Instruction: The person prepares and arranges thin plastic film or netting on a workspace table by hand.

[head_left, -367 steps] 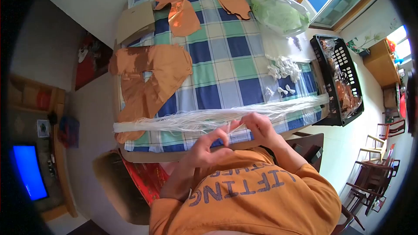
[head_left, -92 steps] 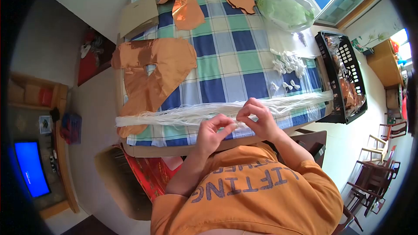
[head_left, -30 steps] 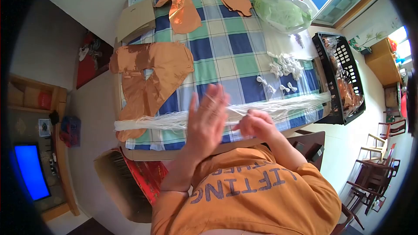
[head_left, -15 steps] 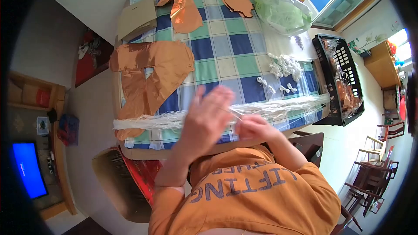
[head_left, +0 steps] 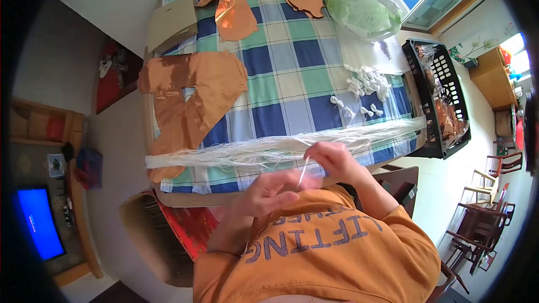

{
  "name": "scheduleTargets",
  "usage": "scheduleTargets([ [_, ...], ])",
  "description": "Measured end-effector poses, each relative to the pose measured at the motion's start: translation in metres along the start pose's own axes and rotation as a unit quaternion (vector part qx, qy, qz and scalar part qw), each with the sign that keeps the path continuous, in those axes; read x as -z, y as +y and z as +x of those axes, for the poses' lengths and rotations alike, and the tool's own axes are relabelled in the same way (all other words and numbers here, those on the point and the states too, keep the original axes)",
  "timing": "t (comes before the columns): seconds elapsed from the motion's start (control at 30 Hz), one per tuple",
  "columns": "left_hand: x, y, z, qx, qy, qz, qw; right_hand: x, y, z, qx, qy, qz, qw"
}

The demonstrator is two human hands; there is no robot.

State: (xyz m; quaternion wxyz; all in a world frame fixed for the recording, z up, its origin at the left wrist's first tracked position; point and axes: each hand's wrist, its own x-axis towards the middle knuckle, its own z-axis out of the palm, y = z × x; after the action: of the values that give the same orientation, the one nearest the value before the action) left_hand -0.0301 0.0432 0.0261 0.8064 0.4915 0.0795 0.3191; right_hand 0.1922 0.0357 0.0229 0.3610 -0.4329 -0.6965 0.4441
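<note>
A short stretch of white string [head_left: 304, 171] runs between my two hands, close above my shirt. My right hand [head_left: 336, 163] is closed, pinching the string's upper end at the fingertips. Lower and to the left, my left hand [head_left: 272, 192] is curled with the string at its fingers; those fingertips are smeared by motion. Just beyond both hands, a long bundle of loose white strings [head_left: 252, 151] lies across the near side of the bed. Several small tied hanks of white string [head_left: 368, 84] rest farther back on the right.
Copper foil shapes [head_left: 196, 95] lie on the checked cloth [head_left: 286, 84], left and back. A cardboard stack [head_left: 171, 22] sits back left, a greenish plastic bag [head_left: 365, 14] back right. A black crate [head_left: 443, 90] with wrapped goods stands right. A cardboard box [head_left: 151, 235] is beside my left arm.
My left hand has come down from above the string bundle toward my shirt, its spread fingers now curled. The right hand has risen slightly, the string still in its fingers.
</note>
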Motion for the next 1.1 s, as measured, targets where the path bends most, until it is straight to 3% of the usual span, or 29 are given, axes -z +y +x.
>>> scheduleTargets([
  [0.03, -0.013, 0.010, 0.009, -0.030, 0.136, 0.212, 0.967, -0.005, -0.001, -0.001, 0.020, -0.022, -0.017, 0.999],
  [0.07, -0.010, 0.008, 0.009, 0.007, 0.133, 0.312, 0.941, -0.009, -0.003, -0.003, 0.041, -0.045, -0.036, 0.998],
  [0.13, -0.002, 0.005, 0.010, 0.075, 0.123, 0.498, 0.855, -0.006, -0.004, -0.001, 0.068, -0.003, -0.058, 0.996],
  [0.17, 0.001, 0.012, 0.007, 0.214, 0.025, 0.377, 0.901, 0.000, -0.004, 0.000, 0.068, 0.017, -0.067, 0.995],
  [0.2, -0.003, 0.014, 0.009, 0.153, 0.061, 0.364, 0.917, 0.003, -0.003, 0.002, 0.068, 0.036, -0.075, 0.994],
  [0.3, -0.017, 0.018, 0.013, -0.026, 0.162, 0.321, 0.933, -0.006, -0.008, -0.001, 0.080, -0.027, -0.103, 0.991],
  [0.33, -0.012, 0.018, 0.011, 0.042, 0.126, 0.384, 0.914, -0.008, -0.011, -0.003, 0.085, -0.053, -0.105, 0.989],
  [0.4, 0.001, 0.017, 0.004, 0.175, 0.054, 0.496, 0.849, -0.004, -0.011, 0.000, 0.104, -0.003, -0.120, 0.987],
  [0.5, -0.012, 0.021, 0.005, 0.041, 0.095, 0.291, 0.951, 0.000, 0.001, 0.004, 0.119, 0.044, -0.149, 0.981],
  [0.53, -0.014, 0.022, 0.006, -0.004, 0.108, 0.221, 0.969, -0.003, -0.002, 0.002, 0.116, 0.018, -0.137, 0.984],
  [0.57, -0.014, 0.018, 0.012, -0.032, 0.200, 0.353, 0.913, -0.006, -0.008, -0.002, 0.114, -0.009, -0.124, 0.986],
  [0.6, -0.009, 0.015, 0.010, 0.030, 0.128, 0.387, 0.913, -0.008, -0.011, -0.004, 0.112, -0.037, -0.111, 0.987],
  [0.67, 0.003, 0.018, 0.006, 0.150, -0.022, 0.440, 0.885, -0.004, -0.007, -0.002, 0.123, 0.010, -0.105, 0.987],
  [0.7, 0.005, 0.020, 0.004, 0.091, -0.119, 0.329, 0.932, 0.000, -0.006, 0.002, 0.115, 0.025, -0.116, 0.986],
  [0.8, -0.020, 0.017, 0.012, -0.030, 0.169, 0.333, 0.927, -0.007, 0.001, -0.001, 0.110, 0.014, -0.122, 0.986],
  [0.83, -0.012, 0.016, 0.017, -0.031, 0.185, 0.450, 0.873, -0.009, -0.004, -0.004, 0.109, -0.003, -0.112, 0.988],
  [0.93, 0.000, 0.025, 0.002, 0.135, -0.029, 0.346, 0.928, -0.001, -0.005, 0.001, 0.092, 0.022, -0.102, 0.990],
  [0.97, 0.005, 0.020, 0.000, 0.034, -0.062, 0.264, 0.962, 0.001, -0.004, 0.002, 0.083, 0.042, -0.101, 0.991],
  [1.07, -0.011, 0.012, 0.011, -0.039, 0.201, 0.313, 0.927, -0.010, -0.006, -0.001, 0.046, -0.036, -0.082, 0.995],
  [1.1, -0.010, 0.011, 0.016, -0.053, 0.223, 0.416, 0.880, -0.012, -0.007, -0.003, 0.067, -0.060, -0.092, 0.992],
])
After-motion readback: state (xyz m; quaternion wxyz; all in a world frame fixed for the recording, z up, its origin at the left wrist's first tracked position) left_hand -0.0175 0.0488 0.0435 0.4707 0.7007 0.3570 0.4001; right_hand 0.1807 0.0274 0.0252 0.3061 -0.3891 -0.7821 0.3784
